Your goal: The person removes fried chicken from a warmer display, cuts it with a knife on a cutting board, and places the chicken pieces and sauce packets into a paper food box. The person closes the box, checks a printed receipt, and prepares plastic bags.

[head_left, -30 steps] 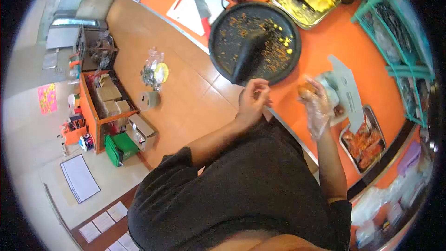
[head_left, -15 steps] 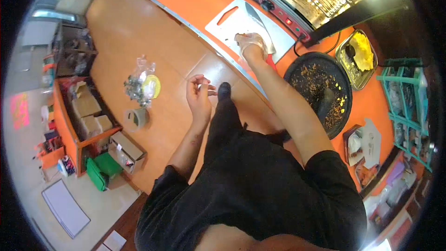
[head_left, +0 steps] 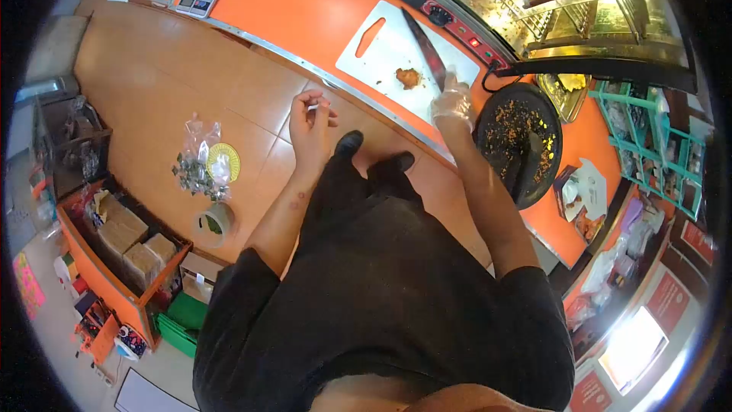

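While left hand (head_left: 310, 123) hangs half-curled, empty, right grip (head_left: 453, 101) (crinkled clear glove (head_left: 456, 109)) clasps long-bladed knife (head_left: 424, 46) beside craggy brown morsel (head_left: 409, 78).

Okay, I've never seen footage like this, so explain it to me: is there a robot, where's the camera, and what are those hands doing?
There's no robot here, just a person using two hands. The camera is worn on the person's head, looking down past a dark shirt. Ahead is an orange counter. On it lies a white cutting board with a brown piece of food and a knife. Nearby is a dark round dish with crumbs in it. The right hand, in clear plastic, covers the knife's handle end; its exact grip is hidden. The left hand is bare and away from the counter, with nothing visibly held.
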{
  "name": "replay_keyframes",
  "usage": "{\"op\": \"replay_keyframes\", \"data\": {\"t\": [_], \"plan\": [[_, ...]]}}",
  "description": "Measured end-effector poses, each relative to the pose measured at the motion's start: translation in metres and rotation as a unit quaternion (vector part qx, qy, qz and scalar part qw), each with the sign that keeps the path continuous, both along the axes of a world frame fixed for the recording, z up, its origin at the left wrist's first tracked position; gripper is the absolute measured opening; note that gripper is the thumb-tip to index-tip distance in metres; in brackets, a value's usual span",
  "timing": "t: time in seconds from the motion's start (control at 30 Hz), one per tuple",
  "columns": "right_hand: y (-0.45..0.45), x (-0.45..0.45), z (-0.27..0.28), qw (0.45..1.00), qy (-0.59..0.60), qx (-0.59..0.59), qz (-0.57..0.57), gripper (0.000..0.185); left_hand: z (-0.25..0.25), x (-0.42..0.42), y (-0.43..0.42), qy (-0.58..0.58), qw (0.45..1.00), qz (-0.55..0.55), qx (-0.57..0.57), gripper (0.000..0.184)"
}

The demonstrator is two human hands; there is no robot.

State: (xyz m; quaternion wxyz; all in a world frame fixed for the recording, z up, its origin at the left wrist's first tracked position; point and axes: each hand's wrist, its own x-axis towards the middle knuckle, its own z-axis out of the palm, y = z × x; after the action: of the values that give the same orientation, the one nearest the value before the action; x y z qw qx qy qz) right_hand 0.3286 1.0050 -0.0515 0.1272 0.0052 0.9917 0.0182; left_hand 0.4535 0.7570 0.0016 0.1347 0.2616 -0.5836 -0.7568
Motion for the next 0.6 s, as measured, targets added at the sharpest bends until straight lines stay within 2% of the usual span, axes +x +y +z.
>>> {"op": "replay_keyframes", "data": {"t": [0.03, 0.1, 0.13, 0.2, 0.23, 0.27, 0.3, 0.33, 0.37, 0.43, 0.53, 0.6], "plan": [[0.004, 0.0, -0.009, 0.995, 0.026, 0.052, 0.086, 0.043, -0.002, -0.003, 0.002, -0.004, 1.0, -0.002, 0.006, 0.017], [0.017, 0.006, -0.02, 0.979, 0.05, 0.104, 0.171, 0.04, -0.004, -0.012, 0.008, 0.011, 0.997, -0.038, -0.072, 0.014], [0.021, 0.019, -0.011, 0.99, -0.008, -0.139, 0.035, 0.035, -0.001, -0.015, 0.013, -0.003, 0.993, -0.072, -0.094, 0.014], [0.013, 0.036, 0.006, 0.957, -0.127, -0.213, -0.15, 0.027, 0.004, -0.02, 0.029, 0.072, 0.959, -0.139, -0.235, 0.014], [0.007, 0.045, 0.018, 0.927, -0.171, -0.23, -0.244, 0.024, 0.016, -0.025, 0.04, 0.096, 0.949, -0.194, -0.228, 0.014], [0.009, 0.064, 0.024, 0.975, -0.115, -0.157, -0.105, 0.023, 0.01, -0.031, 0.053, 0.16, 0.916, -0.231, -0.287, 0.017], [0.011, 0.084, 0.033, 0.994, -0.058, -0.079, 0.039, 0.022, 0.014, -0.039, 0.066, 0.226, 0.884, -0.25, -0.324, 0.02], [-0.004, 0.09, 0.057, 0.98, -0.056, -0.191, -0.029, 0.022, 0.019, -0.047, 0.079, 0.291, 0.847, -0.265, -0.357, 0.023], [-0.018, 0.096, 0.08, 0.948, -0.045, -0.3, -0.094, 0.022, 0.014, -0.057, 0.093, 0.29, 0.849, -0.266, -0.352, 0.023], [-0.021, 0.098, 0.08, 0.983, -0.151, -0.085, -0.062, 0.02, -0.001, -0.076, 0.115, 0.356, 0.803, -0.278, -0.388, 0.025], [-0.022, 0.1, 0.08, 0.978, -0.125, -0.135, -0.093, 0.017, -0.028, -0.085, 0.124, 0.297, 0.775, -0.338, -0.443, 0.021], [-0.025, 0.101, 0.083, 0.974, -0.113, -0.162, -0.109, 0.016, -0.037, -0.088, 0.125, 0.303, 0.769, -0.343, -0.446, 0.021]]}}
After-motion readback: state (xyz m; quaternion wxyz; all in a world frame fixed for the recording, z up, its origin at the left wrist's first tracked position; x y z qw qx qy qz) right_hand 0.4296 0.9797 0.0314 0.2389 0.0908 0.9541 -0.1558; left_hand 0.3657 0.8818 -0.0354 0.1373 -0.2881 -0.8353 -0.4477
